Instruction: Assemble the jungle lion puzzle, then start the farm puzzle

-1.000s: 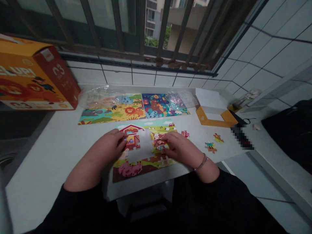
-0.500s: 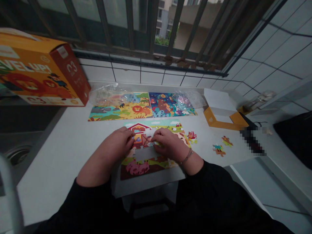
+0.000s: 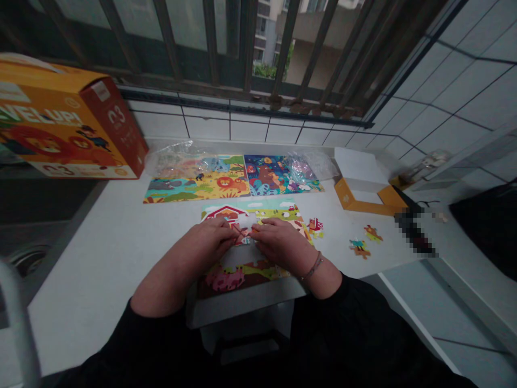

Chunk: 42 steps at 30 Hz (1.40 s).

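A farm puzzle [image 3: 226,280] lies at the front edge of the white table, with a pale unfilled area in its middle. My left hand [image 3: 212,240] rests over its left part, fingers together on the piece with the red barn door [image 3: 243,235]. From the right, my right hand [image 3: 278,242] touches the same piece with its fingertips, the fingers pressed together. Just right of the puzzle are loose pieces [image 3: 315,226] with a red barn picture. Two more loose pieces [image 3: 360,248] lie farther right.
Behind the farm puzzle lie a savanna puzzle [image 3: 194,186] and a blue night puzzle [image 3: 269,175], partly under clear plastic bags [image 3: 177,156]. A large orange box [image 3: 72,124] stands at the back left, an open orange-white box [image 3: 363,196] at the right.
My left hand has moved right and now covers more of the barn area. My right hand's fingers have lowered and flattened slightly. The view has shifted a little.
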### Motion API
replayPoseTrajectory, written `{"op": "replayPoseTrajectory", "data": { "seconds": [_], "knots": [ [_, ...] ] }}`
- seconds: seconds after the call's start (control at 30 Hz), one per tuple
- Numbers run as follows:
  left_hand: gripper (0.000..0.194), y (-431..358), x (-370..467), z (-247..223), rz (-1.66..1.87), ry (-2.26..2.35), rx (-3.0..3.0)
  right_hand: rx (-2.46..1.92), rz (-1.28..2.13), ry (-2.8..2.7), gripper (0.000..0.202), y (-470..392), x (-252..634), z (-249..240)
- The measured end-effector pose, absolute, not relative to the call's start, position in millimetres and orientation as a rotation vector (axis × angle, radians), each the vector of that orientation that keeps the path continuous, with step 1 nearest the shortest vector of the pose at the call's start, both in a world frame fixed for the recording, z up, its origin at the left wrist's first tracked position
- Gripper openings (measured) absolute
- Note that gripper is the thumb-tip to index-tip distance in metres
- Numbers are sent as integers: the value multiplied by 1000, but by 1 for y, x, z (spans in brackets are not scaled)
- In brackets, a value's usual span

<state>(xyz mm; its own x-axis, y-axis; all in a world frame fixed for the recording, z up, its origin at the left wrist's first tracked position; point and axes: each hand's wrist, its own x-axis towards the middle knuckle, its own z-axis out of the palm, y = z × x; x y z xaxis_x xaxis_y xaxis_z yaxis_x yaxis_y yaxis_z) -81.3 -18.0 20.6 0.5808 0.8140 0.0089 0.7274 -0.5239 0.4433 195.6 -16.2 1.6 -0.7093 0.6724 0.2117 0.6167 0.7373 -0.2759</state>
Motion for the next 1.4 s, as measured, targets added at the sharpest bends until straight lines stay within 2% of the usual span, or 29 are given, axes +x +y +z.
{"op": "replayPoseTrajectory", "data": {
  "seconds": [0.2,0.4,0.6,0.87,1.0,1.23,1.4],
  "knots": [
    [26,-19,-78,13,339,1299,2371,-1079,213,-2546,46,-37,208,0],
    [27,-17,-78,9,306,1327,2436,-1238,215,-2448,36,-43,225,-2],
    [30,-18,-77,9,288,1320,2434,-1337,61,-2560,45,-46,215,-1],
    [24,-18,-70,11,332,1250,2431,-1438,-199,-2653,23,-53,195,11],
    [26,-18,-61,13,235,1293,2463,-1420,-116,-2684,19,-52,193,12],
    [37,-16,-59,10,164,1274,2491,-1363,23,-2600,37,-55,202,0],
    [26,-21,-51,9,159,1371,2526,-1338,74,-2498,40,-56,206,-7]
  ]
}}
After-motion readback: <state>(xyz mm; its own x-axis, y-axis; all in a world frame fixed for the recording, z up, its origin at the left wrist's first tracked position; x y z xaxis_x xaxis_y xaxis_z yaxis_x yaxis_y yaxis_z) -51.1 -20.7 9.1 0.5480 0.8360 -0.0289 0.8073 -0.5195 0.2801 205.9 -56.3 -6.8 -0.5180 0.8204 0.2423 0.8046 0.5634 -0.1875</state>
